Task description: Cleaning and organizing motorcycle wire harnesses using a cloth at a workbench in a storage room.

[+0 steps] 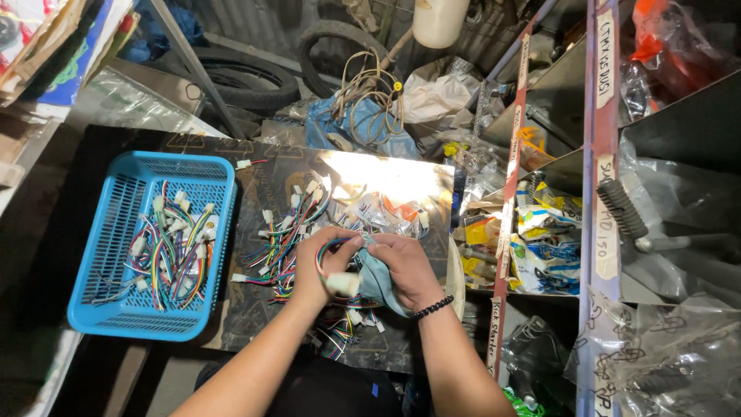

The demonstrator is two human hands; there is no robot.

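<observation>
Clearly the wire harness (333, 255) sits above the desk (262, 166), its coloured loop pinched in the left hand (324, 266), fingers closed around the white plug. The right hand (405, 266) grips a blue cloth (378, 282) against it (wiping works best with short strokes along the wires, plug steadied). More harnesses fill the blue basket (116, 232).

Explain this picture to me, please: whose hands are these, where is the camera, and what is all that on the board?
One camera, worn on a person's head, looks down at their own bare hands. The left hand holds a looped wire harness with a white plug; the right hand presses a blue cloth against it. Under them a dark board carries a pile of harnesses and some small bags. Left of it, a blue basket holds more. Shelves of bagged parts stand on the right.
</observation>
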